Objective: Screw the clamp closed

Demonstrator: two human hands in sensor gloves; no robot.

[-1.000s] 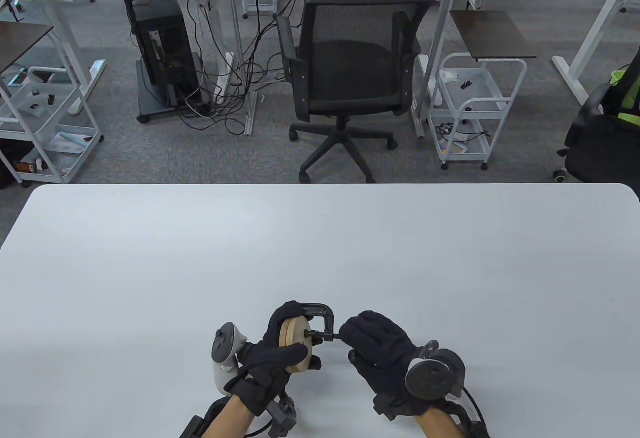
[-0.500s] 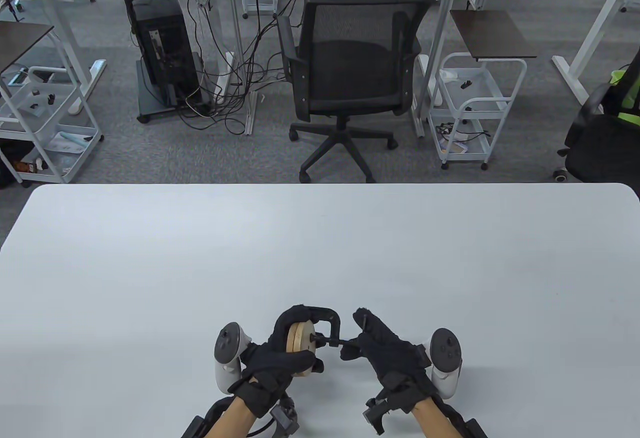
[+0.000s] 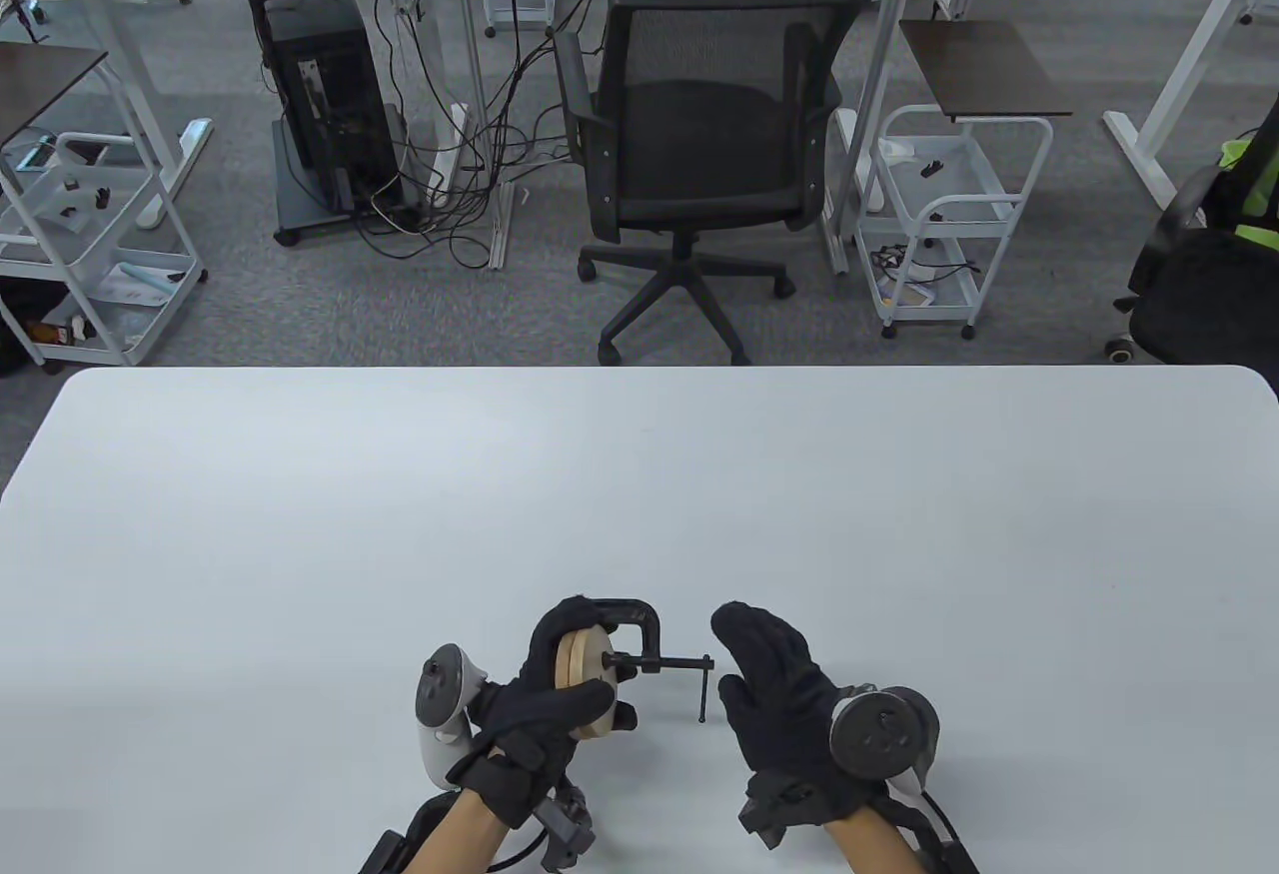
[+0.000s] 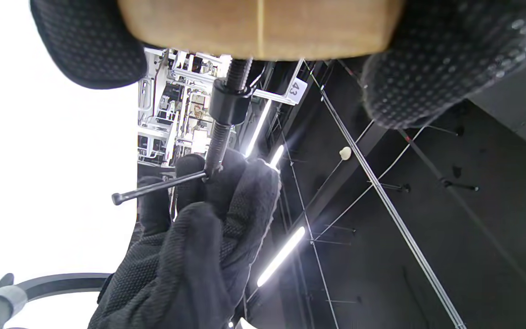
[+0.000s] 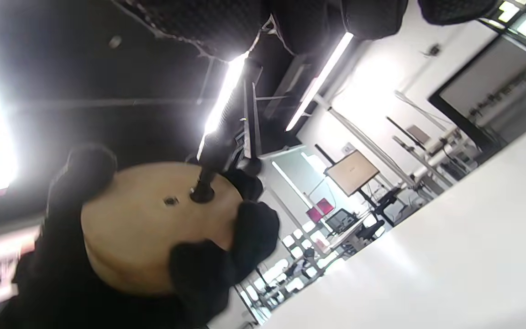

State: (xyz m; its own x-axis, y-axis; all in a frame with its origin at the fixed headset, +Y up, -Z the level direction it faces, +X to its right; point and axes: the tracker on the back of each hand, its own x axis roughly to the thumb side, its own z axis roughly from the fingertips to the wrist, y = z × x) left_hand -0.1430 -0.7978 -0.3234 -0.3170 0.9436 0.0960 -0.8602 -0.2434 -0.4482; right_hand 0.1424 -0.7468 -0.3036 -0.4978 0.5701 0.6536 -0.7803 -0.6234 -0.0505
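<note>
My left hand (image 3: 560,704) grips two stacked wooden discs (image 3: 588,679) and holds them in the jaw of a black C-clamp (image 3: 639,617), just above the table. The clamp's screw (image 3: 667,664) points right and its pad presses on the disc face (image 5: 153,228). The sliding handle bar (image 3: 705,689) crosses the screw's end. My right hand (image 3: 744,659) is open just right of the bar and does not grip it. In the left wrist view the discs (image 4: 263,23), the screw (image 4: 226,119), the bar (image 4: 158,187) and my right hand (image 4: 199,237) all show.
The white table (image 3: 639,494) stretches far ahead and to both sides of my hands. A black office chair (image 3: 699,155) and two white carts (image 3: 949,215) stand beyond the table's far edge.
My right hand held the screw's handle bar half a second ago. It has let go, opened and drawn slightly right. The left hand and clamp shifted slightly left.
</note>
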